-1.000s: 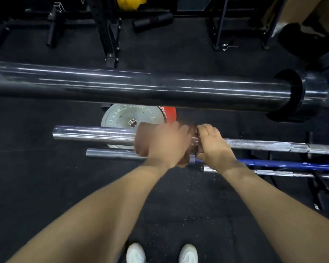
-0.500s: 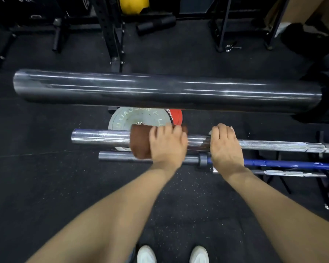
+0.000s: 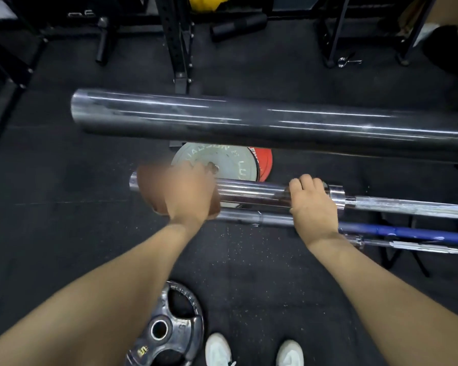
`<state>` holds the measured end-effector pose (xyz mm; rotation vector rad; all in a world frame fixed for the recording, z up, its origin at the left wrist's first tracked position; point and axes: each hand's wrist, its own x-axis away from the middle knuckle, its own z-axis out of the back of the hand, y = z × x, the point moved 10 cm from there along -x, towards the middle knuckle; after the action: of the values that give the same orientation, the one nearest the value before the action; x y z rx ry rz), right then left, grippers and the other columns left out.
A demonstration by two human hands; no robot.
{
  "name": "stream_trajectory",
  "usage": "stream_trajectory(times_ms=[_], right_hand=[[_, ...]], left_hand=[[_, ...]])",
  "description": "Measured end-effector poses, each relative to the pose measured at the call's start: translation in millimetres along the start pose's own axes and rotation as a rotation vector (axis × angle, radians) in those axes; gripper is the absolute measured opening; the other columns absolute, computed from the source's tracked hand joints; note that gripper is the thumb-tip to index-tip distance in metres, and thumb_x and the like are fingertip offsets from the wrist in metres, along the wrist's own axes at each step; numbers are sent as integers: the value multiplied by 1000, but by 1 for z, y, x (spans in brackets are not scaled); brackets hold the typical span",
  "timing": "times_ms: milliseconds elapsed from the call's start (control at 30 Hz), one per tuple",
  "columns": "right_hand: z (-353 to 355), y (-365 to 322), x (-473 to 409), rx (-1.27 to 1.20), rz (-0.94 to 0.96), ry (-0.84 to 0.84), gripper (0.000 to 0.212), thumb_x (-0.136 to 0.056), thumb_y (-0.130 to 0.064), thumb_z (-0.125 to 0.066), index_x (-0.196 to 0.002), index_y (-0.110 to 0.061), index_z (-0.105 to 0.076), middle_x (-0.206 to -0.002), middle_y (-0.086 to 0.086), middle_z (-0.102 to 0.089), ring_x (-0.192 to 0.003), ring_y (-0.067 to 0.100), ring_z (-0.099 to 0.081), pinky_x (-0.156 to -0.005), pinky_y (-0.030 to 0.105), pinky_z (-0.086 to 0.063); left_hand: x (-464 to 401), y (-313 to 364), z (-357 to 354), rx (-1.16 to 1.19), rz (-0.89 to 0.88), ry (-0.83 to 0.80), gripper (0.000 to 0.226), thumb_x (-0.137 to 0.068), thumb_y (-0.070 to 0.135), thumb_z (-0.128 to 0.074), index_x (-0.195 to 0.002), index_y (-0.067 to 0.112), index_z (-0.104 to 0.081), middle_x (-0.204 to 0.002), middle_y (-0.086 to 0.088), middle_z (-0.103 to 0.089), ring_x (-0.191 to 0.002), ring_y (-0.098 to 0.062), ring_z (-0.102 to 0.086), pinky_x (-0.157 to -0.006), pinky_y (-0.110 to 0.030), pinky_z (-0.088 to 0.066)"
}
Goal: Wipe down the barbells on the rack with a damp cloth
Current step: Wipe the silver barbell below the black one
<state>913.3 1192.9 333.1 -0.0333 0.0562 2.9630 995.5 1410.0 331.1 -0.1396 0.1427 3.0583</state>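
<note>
Gripping the brown cloth round the chrome barbell sleeve with my left hand, at nine o'clock of my right hand clasping it, I might slide off its end.

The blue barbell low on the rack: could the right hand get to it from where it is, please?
Probably yes. The right hand grips the chrome sleeve just above it, and the blue barbell lies uncovered below and to the right.
</note>
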Motion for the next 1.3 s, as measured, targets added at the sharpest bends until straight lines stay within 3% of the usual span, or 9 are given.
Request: stream_trajectory(times_ms=[67, 233, 333, 467, 600, 767, 900, 1067, 1300], right_hand=[[0, -14, -2, -47, 6, 18, 55, -44, 10, -85, -90, -2, -58, -92, 14, -55, -81, 30, -54, -54, 29, -37], [5, -57, -10, -166, 102, 57, 46, -53, 11, -80, -93, 1, -61, -92, 15, -59, -83, 33, -57, -62, 37, -50], [0, -56, -9, -95, 120, 53, 57, -36, 5, -91, -86, -3, -63, -82, 11, -59, -72, 28, -57, -48, 28, -43], [-6, -53, -11, -48, 121, 22, 70, -20, 6, -92, -84, -5, -65, -77, 7, -59, -66, 24, -55, -43, 21, -28], [-13, -55, -14, -45, 91, -44, 61, -40, 5, -90, -94, -6, -63, -88, 7, -59, -77, 23, -54, -47, 23, -28], [-12, -53, -13, -60, 68, -105, 53, -68, 4, -78, -114, -8, -54, -109, 6, -53, -96, 23, -48, -56, 26, -35], [-11, -52, -12, -55, 54, -149, 55, -70, 2, -78, -118, -9, -52, -113, 4, -52, -100, 21, -46, -58, 25, -34], [-10, -51, -11, -59, 64, -175, 50, -71, 1, -77, -114, -8, -52, -113, 5, -51, -100, 22, -46, -60, 24, -33], [6, -32, -11, -193, 112, -214, 43, -89, -21, -64, -127, -11, -48, -124, 4, -47, -113, 21, -42, -79, 29, -44]], left_hand=[[5, 24, -3, 33, 38, -1, 34, -97, 34, -37, -106, 13, -62, -104, -9, -59, -98, -28, -51, -93, -41, -33], [21, 84, -12, 81, -282, -43, 36, -91, 43, -33, -90, 23, -63, -86, 1, -60, -79, -22, -56, -79, -35, -43], [15, 60, -12, 66, -362, -52, 36, -94, 45, -31, -99, 23, -59, -92, 1, -58, -85, -22, -55, -85, -37, -42], [-2, -15, -8, 75, -178, -11, 41, -95, 46, -26, -103, 19, -56, -102, -3, -57, -102, -26, -53, -108, -48, -27], [-11, -78, -11, 166, 134, -98, 37, -98, 42, -33, -116, 16, -51, -125, -10, -43, -128, -34, -31, -108, -65, -9], [-12, -117, -8, 556, 362, -51, 28, -99, 35, -40, -113, 11, -46, -130, -12, -32, -117, -33, -35, -98, -46, -36], [-12, -133, 1, 560, 384, -9, 24, -100, 33, -40, -106, 10, -45, -118, -13, -39, -100, -35, -50, -90, -44, -43], [-5, -147, 32, 382, 410, 79, 24, -95, 31, -52, -108, 11, -50, -116, -13, -41, -98, -35, -51, -79, -45, -45], [4, -28, 71, 486, 106, 79, 33, -91, 32, -60, -122, 21, -55, -115, -1, -44, -97, -19, -52, -80, -31, -48]])
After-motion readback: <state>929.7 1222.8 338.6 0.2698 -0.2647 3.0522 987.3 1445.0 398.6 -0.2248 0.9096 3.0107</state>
